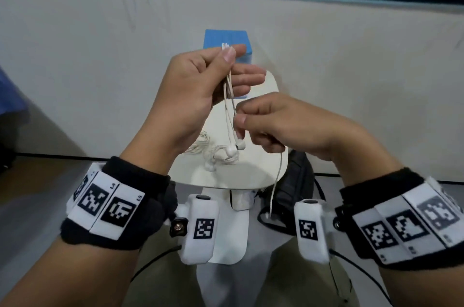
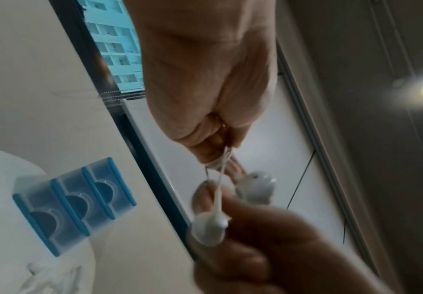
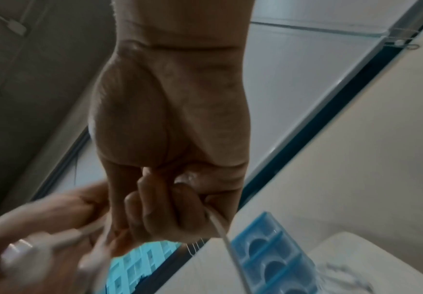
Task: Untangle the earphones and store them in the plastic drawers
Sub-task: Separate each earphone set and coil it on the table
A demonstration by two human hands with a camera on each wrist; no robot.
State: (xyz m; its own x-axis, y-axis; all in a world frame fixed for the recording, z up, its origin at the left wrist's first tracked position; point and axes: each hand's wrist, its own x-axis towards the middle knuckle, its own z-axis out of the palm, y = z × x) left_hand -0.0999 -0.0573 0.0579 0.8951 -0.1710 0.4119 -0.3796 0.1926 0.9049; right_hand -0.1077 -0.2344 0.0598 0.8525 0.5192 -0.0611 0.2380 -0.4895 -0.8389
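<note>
I have the white earphones lifted above the small white counter, which I use as my landmark. My left hand is raised over the counter's far half and pinches the doubled cords between thumb and forefinger, the other fingers stretched out loosely. Two earbuds dangle from that pinch over the counter's near half. My right hand, on the counter's right side, pinches one cord just above the buds, its remaining fingers curled round a strand that hangs down past the counter's near edge. More tangled earphones lie on the counter's near half. The blue plastic drawers stand at the counter's far end, against the wall.
</note>
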